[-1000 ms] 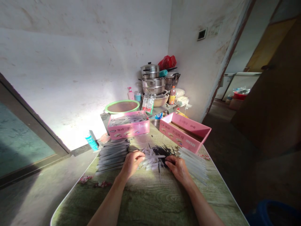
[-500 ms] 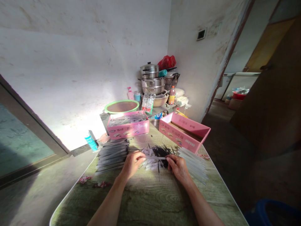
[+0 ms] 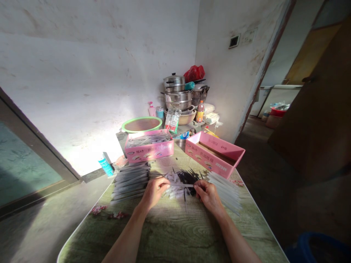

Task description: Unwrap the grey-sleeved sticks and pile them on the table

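My left hand [image 3: 154, 191] and my right hand [image 3: 208, 194] each pinch one end of a thin clear sleeve [image 3: 181, 185], held level just above the table [image 3: 175, 233]. Under it lies a loose heap of thin black sticks [image 3: 188, 176] and small clear pieces [image 3: 172, 190]. A stack of filled clear sleeves [image 3: 131, 179] lies beside my left hand. A fan of empty clear sleeves [image 3: 225, 190] lies beside my right hand.
Two pink cardboard boxes stand at the table's far end: the left box [image 3: 149, 145] holds filled sleeves, the right box [image 3: 215, 151] is tilted. Behind them are a green-rimmed basin [image 3: 142, 124], stacked steel pots [image 3: 178, 95], bottles and a red bag. A doorway opens at the right.
Both hands have stayed pinched on the sleeve; my right hand has edged slightly toward the left one. Nothing else has moved.
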`<state>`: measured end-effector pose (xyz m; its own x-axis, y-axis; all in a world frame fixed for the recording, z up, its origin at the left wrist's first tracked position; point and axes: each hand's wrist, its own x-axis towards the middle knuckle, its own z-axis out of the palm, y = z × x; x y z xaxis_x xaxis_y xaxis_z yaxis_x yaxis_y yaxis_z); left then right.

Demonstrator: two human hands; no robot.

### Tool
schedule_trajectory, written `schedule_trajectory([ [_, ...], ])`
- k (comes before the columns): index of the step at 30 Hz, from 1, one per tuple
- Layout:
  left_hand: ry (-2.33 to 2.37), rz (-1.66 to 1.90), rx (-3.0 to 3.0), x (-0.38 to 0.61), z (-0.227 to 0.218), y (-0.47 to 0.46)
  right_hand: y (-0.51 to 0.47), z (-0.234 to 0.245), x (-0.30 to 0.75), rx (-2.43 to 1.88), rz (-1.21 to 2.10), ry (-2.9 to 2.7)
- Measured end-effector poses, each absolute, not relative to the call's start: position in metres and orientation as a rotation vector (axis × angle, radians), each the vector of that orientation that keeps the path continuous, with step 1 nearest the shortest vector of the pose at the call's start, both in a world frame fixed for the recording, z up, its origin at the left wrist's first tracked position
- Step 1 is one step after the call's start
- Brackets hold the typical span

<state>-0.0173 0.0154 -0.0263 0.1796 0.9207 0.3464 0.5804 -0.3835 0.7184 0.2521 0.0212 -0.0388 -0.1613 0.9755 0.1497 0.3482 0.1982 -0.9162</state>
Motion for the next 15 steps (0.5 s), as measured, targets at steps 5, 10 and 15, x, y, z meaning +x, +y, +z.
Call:
schedule_trajectory([
  [5,1.430,1.065,2.049,-0.022,-0.028,0.018,0.019,-0.031,0.252,-1.248,1.013,-1.575],
  [10,1.630,1.191,2.040,-0.037,-0.024,0.023,0.021,-0.024,0.264,-1.289,0.787,-1.240],
  [15,1.852,1.328,1.964,-0.047,-0.028,0.026,0.020,-0.026,0.266,-1.411,0.513,-1.174],
])
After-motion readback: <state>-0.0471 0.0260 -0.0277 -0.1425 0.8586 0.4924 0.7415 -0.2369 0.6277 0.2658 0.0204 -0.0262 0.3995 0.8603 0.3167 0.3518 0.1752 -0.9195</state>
